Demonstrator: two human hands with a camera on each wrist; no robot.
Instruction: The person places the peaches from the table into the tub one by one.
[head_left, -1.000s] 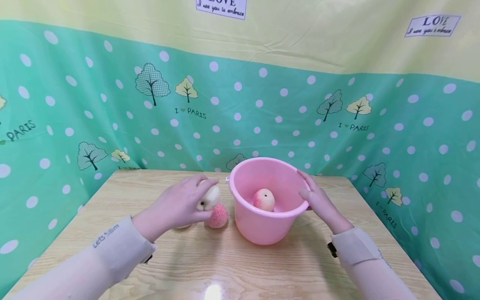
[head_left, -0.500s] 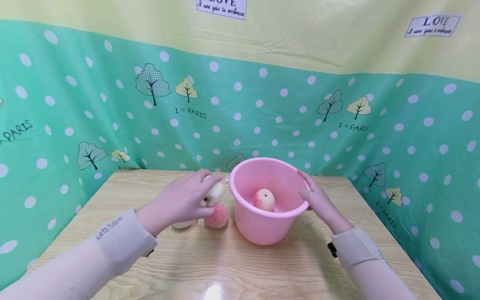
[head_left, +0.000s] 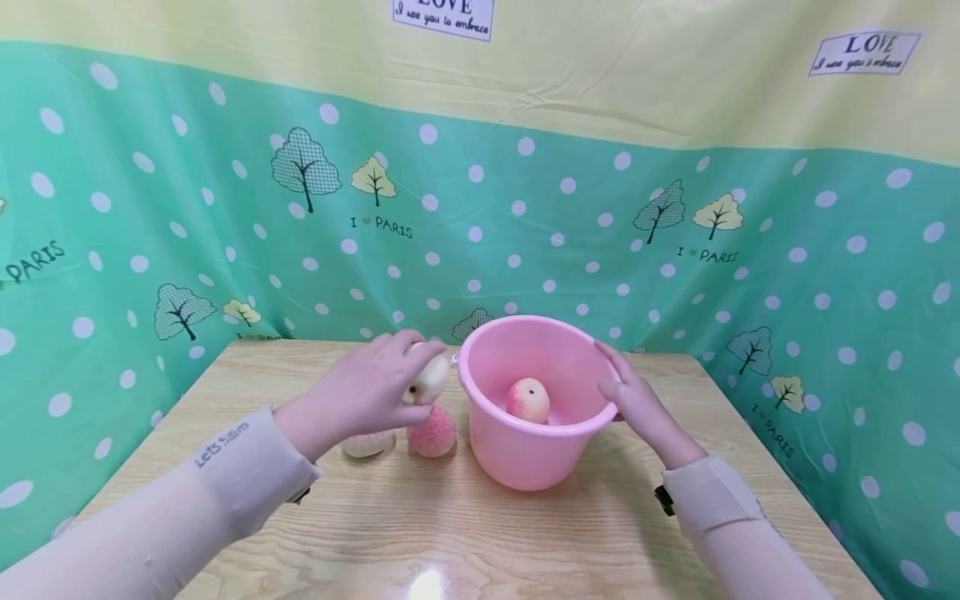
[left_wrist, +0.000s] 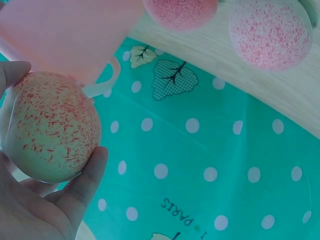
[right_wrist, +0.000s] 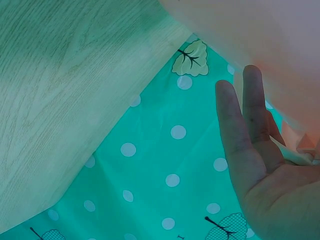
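Observation:
My left hand [head_left: 367, 387] grips a pale toy peach [head_left: 429, 382] at the left of a pink bucket [head_left: 525, 460], near rim height. The left wrist view shows red flecks on this peach [left_wrist: 55, 127], with fingers and thumb spread around it. My right hand [head_left: 647, 408] holds the bucket's right rim, thumb over the edge. In the right wrist view, some of its fingers [right_wrist: 232, 120] extend along the outer wall. Inside the bucket lies one peach [head_left: 528, 402] with a dark dot on top. Below the left hand rest a deep pink peach [head_left: 432, 433] and a whitish speckled peach [head_left: 367, 445].
The wood-grain table [head_left: 570, 542] meets a green dotted curtain [head_left: 517, 242] along its back and sides. A small white handle joint [head_left: 454, 359] juts from the bucket's left rim.
My left hand has risen slightly and shifted right with the peach, closer to the bucket. More of the whitish peach shows beneath it. The right hand and bucket have stayed put.

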